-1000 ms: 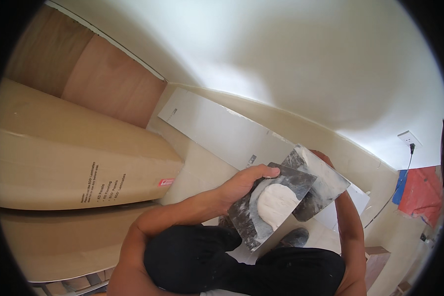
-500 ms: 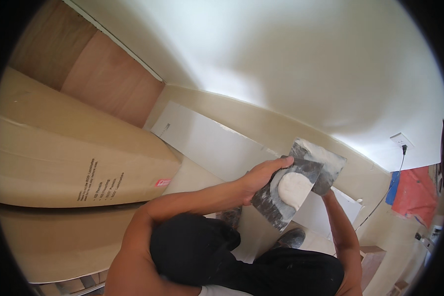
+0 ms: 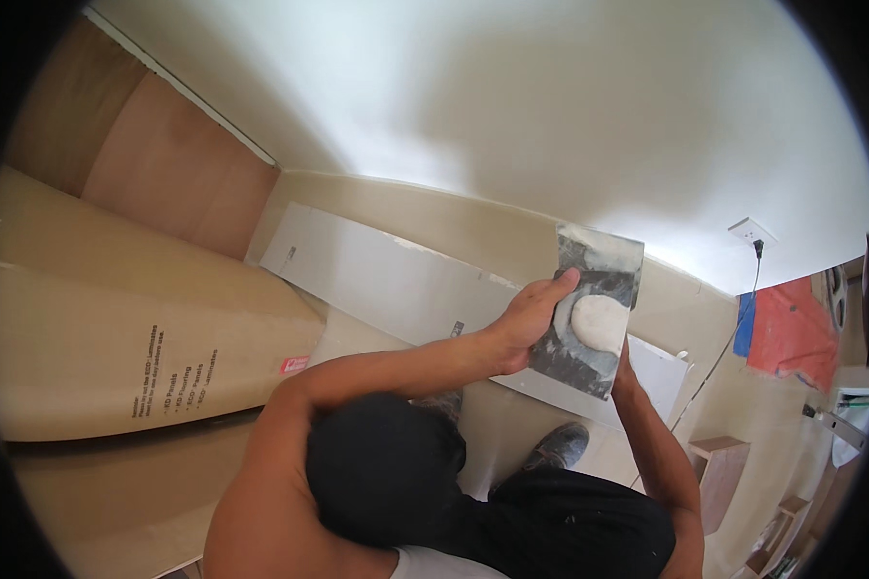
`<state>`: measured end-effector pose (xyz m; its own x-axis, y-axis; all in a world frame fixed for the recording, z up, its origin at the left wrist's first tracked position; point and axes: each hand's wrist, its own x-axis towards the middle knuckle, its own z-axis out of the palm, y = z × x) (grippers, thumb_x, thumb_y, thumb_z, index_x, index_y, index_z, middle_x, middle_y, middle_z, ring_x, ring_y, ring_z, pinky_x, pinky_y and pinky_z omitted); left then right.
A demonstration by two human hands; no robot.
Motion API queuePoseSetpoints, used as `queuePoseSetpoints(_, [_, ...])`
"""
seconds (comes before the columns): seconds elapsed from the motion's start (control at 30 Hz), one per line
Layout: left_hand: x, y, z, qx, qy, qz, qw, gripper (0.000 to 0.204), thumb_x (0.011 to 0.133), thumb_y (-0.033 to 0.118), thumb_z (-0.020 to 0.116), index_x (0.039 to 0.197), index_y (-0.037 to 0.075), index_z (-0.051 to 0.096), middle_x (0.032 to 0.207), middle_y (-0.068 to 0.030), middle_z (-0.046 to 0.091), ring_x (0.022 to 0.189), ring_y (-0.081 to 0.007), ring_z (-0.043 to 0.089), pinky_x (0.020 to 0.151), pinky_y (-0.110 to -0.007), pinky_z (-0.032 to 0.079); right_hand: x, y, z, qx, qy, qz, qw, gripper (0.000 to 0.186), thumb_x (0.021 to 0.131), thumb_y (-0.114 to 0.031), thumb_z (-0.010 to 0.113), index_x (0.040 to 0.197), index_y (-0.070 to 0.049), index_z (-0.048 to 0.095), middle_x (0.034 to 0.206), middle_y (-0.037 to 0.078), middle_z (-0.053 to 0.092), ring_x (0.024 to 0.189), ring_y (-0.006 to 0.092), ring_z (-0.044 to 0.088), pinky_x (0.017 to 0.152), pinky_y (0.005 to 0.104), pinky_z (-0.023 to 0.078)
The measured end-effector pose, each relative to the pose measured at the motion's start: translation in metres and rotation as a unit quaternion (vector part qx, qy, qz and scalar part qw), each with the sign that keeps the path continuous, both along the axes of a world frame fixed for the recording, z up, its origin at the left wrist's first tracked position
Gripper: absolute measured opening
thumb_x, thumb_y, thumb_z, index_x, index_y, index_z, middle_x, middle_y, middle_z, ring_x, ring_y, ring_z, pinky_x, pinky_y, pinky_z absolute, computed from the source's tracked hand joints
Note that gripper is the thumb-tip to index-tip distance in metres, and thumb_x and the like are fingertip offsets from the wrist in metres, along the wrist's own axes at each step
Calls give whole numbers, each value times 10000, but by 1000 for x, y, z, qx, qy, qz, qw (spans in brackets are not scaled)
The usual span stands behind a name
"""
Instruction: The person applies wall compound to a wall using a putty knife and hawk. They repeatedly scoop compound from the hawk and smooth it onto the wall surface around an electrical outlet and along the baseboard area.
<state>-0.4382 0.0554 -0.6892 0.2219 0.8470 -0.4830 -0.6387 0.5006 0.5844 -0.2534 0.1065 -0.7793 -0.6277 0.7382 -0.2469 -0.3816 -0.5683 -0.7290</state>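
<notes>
My left hand (image 3: 533, 323) grips a dark, rectangular plastering trowel (image 3: 570, 362) by its edge, the thumb laid on its upper face. On that face sits a rounded lump of off-white putty (image 3: 601, 323), with grey smears around it. A second flat trowel (image 3: 599, 249), streaked with pale putty, lies against the far side of the first and partly behind it. My right hand (image 3: 627, 362) is behind the plates, holding the second trowel from beneath; its fingers are hidden.
Long white boards (image 3: 386, 275) lie on the floor along the white wall (image 3: 357, 87). A large brown cardboard package (image 3: 145, 289) fills the left side. At right are a wall socket (image 3: 753, 232) with a plugged-in cable, a red cloth (image 3: 792, 328) and a small wooden box (image 3: 719, 482).
Both trowels have moved up and turned more upright in view, the second now overlapping the first more closely. The view has shifted slightly; the putty lump stays on the left-hand trowel.
</notes>
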Motion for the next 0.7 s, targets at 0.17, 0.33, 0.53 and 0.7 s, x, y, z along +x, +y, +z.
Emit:
queuePoseSetpoints(0.17, [-26, -35, -5, -28, 16, -5, 999, 503, 1001, 470, 469, 1253, 41, 540, 1151, -69, 631, 1061, -157, 614, 931, -334, 505, -41, 14, 11, -35, 2, -118, 992, 506, 963, -306, 565, 1335, 16, 448, 1276, 116, 560, 1179, 216, 552, 1020, 368, 433])
queuePoseSetpoints(0.33, [-84, -73, 21, -55, 49, 120, 990, 497, 987, 486, 481, 1246, 69, 557, 1140, -75, 649, 1060, -167, 629, 927, -329, 510, -66, 26, 29, -3, -50, -90, 995, 479, 893, -172, 644, 1305, 10, 479, 1252, 110, 582, 1177, 220, 555, 1042, 375, 420])
queuePoseSetpoints(0.53, [-119, -123, 20, -26, -3, 223, 974, 524, 999, 471, 463, 1284, 34, 516, 1166, -108, 641, 1078, -210, 633, 932, -376, 520, -102, 11, -4, -179, -49, 47, 982, 468, 865, -120, 657, 1281, 15, 490, 1218, 134, 597, 1114, 243, 604, 1015, 386, 475])
queuePoseSetpoints(0.7, [-125, -138, 17, -46, 2, 248, 968, 496, 1018, 439, 439, 1296, 35, 507, 1190, -117, 629, 1062, -224, 641, 925, -386, 525, -125, -2, 1, -210, -44, 125, 969, 435, 853, -104, 655, 1245, 11, 505, 1155, 130, 632, 1031, 254, 652, 970, 368, 530])
